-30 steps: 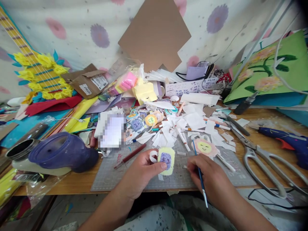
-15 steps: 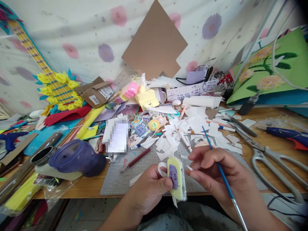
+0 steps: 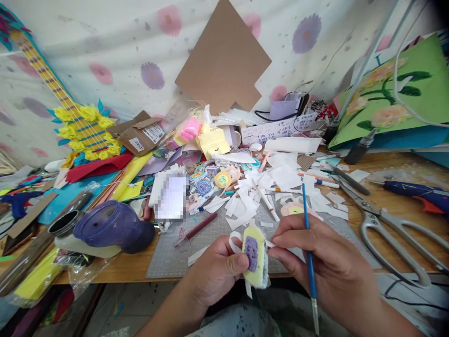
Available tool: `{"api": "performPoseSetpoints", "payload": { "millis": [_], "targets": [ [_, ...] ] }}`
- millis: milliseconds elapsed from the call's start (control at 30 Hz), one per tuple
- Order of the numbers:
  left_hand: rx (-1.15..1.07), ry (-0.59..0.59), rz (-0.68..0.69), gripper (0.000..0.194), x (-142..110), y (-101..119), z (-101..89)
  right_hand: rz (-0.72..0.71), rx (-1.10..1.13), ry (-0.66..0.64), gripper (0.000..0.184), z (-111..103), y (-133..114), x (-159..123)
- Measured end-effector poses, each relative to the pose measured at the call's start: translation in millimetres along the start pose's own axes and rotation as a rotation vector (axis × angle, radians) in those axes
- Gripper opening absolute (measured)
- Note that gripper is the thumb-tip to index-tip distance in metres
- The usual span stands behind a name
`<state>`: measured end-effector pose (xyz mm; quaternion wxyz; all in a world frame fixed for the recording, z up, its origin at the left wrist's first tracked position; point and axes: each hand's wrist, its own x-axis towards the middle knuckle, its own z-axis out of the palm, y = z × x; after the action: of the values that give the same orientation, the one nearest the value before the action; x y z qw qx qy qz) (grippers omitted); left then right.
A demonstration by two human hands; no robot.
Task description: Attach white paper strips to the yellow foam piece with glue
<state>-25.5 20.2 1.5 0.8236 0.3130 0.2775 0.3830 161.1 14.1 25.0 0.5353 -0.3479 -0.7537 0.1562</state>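
My left hand (image 3: 213,274) is closed on a small yellow foam piece (image 3: 257,271) with a purple face patch on it, thumb pressed on its front, held above the near edge of the grey cutting mat (image 3: 210,234). My right hand (image 3: 322,262) touches the piece's right edge with its fingertips, pinching a white paper strip there. A thin blue paintbrush (image 3: 308,262) runs between that hand's fingers, its tip pointing up and away.
White paper scraps (image 3: 252,196) and round paper stickers (image 3: 213,180) litter the mat. Large metal scissors (image 3: 386,224) lie at right, a blue glue gun (image 3: 417,192) beyond them. A purple dispenser (image 3: 108,227) stands at left. A red pencil (image 3: 198,228) lies on the mat.
Both hands rose off the mat toward me. The foam piece turned from flat-on to edge-on, and my right hand came over to touch it, swinging the brush upright.
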Motion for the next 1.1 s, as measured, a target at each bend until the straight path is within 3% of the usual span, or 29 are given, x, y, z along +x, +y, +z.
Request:
{"api": "performPoseSetpoints", "payload": {
  "millis": [267, 433, 533, 700, 800, 900, 967, 1100],
  "targets": [
    [-0.027, 0.016, -0.015, 0.027, -1, 1, -0.3, -0.014, -0.002, -0.016, 0.029, 5, 2, -6],
    [-0.034, 0.014, -0.028, 0.026, -1, 0, -4.2, 0.105, 0.071, -0.031, 0.017, 10, 1, -12],
    [-0.042, 0.038, -0.017, 0.024, -2, 0, -6.2, 0.009, -0.074, -0.079, 0.015, 7, 4, -13],
    [-0.073, 0.01, 0.021, 0.023, -2, 2, -3.5, -0.227, -0.191, -0.13, 0.031, -3, 11, -14],
    [-0.046, 0.006, 0.045, 0.025, -1, 2, -2.8, -0.101, -0.079, -0.063, 0.035, -8, 11, -15],
    [-0.036, 0.088, 0.053, 0.03, 0, 2, -4.6, 0.144, 0.183, 0.137, 0.041, -11, 12, -20],
    [-0.046, 0.15, 0.063, 0.035, 0, 2, -5.5, 0.226, 0.333, 0.226, 0.039, -11, 14, -23],
    [-0.065, 0.173, 0.073, 0.036, 0, 3, -3.7, 0.246, 0.359, 0.104, 0.024, -10, 12, -24]
  ]
}}
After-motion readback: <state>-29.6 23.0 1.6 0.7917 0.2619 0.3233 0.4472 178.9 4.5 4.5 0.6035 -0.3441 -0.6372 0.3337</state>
